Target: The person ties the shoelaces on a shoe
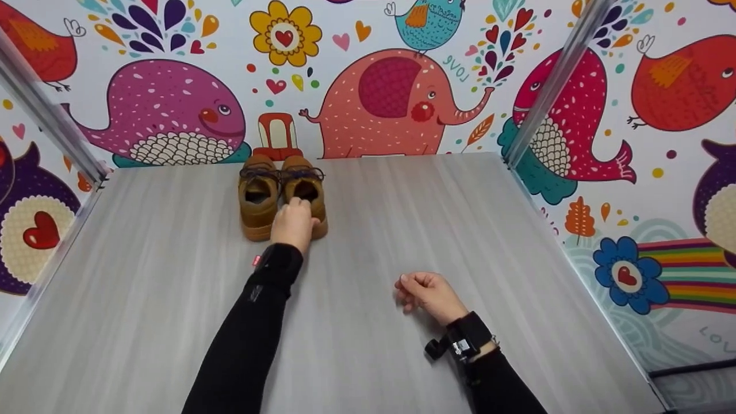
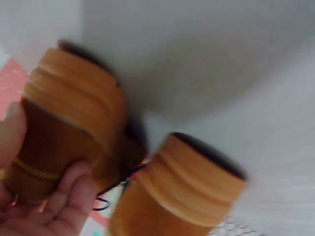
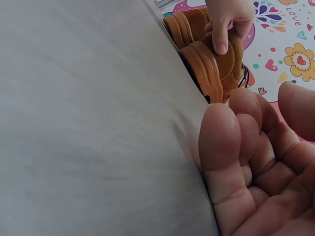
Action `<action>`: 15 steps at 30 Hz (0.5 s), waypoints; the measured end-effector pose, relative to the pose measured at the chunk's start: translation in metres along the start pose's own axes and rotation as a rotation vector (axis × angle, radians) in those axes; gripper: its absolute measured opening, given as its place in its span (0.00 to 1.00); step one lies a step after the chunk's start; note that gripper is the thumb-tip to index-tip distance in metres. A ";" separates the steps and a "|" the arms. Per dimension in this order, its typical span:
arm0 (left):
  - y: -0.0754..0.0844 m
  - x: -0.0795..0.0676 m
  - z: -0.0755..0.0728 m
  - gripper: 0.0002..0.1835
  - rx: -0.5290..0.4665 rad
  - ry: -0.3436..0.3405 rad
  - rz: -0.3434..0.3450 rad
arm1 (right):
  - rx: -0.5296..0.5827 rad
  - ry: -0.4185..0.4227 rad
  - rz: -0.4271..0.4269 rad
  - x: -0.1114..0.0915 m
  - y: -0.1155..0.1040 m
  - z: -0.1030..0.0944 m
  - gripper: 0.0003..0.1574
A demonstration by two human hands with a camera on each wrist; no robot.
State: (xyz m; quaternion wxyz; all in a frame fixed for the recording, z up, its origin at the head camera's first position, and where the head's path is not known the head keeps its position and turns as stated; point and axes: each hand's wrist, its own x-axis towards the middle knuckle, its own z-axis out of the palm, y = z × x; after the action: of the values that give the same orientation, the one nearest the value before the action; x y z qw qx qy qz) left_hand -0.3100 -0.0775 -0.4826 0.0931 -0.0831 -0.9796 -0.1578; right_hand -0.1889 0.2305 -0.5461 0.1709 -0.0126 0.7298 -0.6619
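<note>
Two brown lace-up shoes stand side by side near the back wall in the head view. My left hand [image 1: 294,224] grips the heel of the right-hand shoe [image 1: 319,229], thumb on one side and fingers on the other, as the left wrist view shows on the held shoe [image 2: 64,128]. Beside it, apart from the fingers, is the left-hand shoe [image 1: 257,215]. Both have thick tan soles and dark laces. Lower right, my right hand [image 1: 431,296] hovers at the grey surface with its fingers loosely curled, holding nothing.
The shoes stand on a grey wood-grain surface [image 1: 368,241]. A patterned back wall [image 1: 379,103] with cartoon animals rises right behind the toes. Metal corner strips [image 1: 552,92] join it to patterned side walls.
</note>
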 end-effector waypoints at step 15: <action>0.002 0.003 0.010 0.32 -0.067 0.056 -0.168 | 0.009 -0.019 -0.004 0.008 0.001 0.002 0.25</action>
State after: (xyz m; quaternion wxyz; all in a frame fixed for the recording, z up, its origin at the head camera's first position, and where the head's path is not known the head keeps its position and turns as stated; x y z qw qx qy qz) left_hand -0.3140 -0.0718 -0.4910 0.1043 0.0010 -0.9743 -0.1999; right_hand -0.1958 0.2264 -0.5488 0.1766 -0.0198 0.7251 -0.6653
